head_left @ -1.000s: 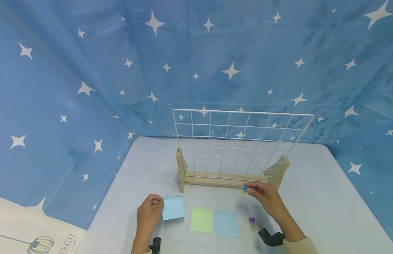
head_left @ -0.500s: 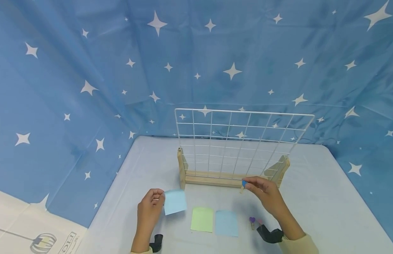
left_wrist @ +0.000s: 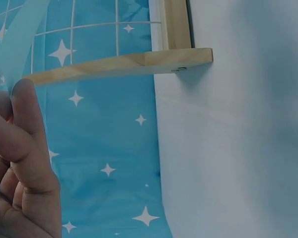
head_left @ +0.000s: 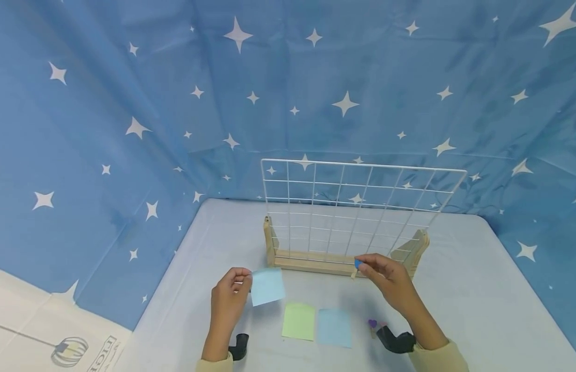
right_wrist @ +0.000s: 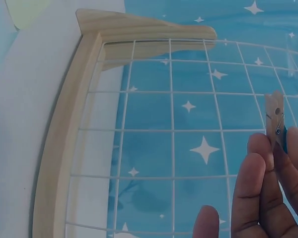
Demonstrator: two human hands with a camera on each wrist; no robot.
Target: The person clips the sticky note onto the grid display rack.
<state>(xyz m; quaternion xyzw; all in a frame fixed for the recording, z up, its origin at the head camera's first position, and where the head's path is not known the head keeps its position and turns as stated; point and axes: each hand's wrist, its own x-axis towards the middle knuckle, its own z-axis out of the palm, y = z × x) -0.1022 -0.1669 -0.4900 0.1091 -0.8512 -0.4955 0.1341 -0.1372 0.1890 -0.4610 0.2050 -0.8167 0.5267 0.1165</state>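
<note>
My left hand (head_left: 231, 299) pinches a light blue sticky note (head_left: 267, 286) by its left edge, holding it above the table. In the left wrist view the note (left_wrist: 21, 42) shows nearly edge-on between thumb and finger. My right hand (head_left: 389, 281) pinches a small wooden clothespin with a blue heart (head_left: 358, 263) in front of the rack's base. The clothespin (right_wrist: 274, 116) points up in the right wrist view, its spring visible and its jaws closed. Behind both hands stands a white wire grid (head_left: 357, 206) on a wooden base (head_left: 311, 265).
A green sticky note (head_left: 299, 321) and a second blue sticky note (head_left: 334, 327) lie side by side on the white table (head_left: 222, 227). Right of them lies a clothespin with a purple heart (head_left: 372, 324); a pink one is partly hidden by the right wrist camera (head_left: 395, 341).
My left hand has lifted the blue note off the table, up and toward the right. The right hand has risen slightly with the clothespin. The head view has shifted a little.
</note>
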